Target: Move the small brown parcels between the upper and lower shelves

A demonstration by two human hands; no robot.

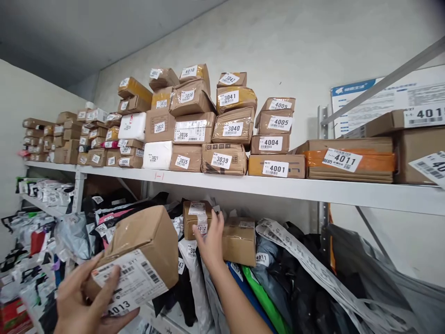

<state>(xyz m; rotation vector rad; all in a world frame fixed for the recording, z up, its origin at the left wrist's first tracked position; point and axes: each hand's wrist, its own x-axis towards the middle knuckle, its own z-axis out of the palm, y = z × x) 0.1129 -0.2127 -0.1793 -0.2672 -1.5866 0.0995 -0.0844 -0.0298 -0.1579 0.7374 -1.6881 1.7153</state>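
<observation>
My left hand [93, 292] grips a brown cardboard box [149, 236] at the lower left, its white shipping label, marked 4013, turned towards me. The thumb lies across that label. My right hand [211, 236] is raised at a small taped carton [189, 220] marked 4012, below the upper shelf. Its thumb overlaps the carton's front label and the fingers stretch up along the right side, apart from the thumb; whether they press on it I cannot tell. Just right of that hand sits another brown box [239, 241].
A white upper shelf [222, 178] bears stacked, numbered parcels, including an orange-taped box [347, 160] at the right. Below are bagged packages, among them a green one [259, 290], and a long strip of labels [306, 260]. A metal upright [323, 232] and a diagonal brace [385, 83] stand at the right.
</observation>
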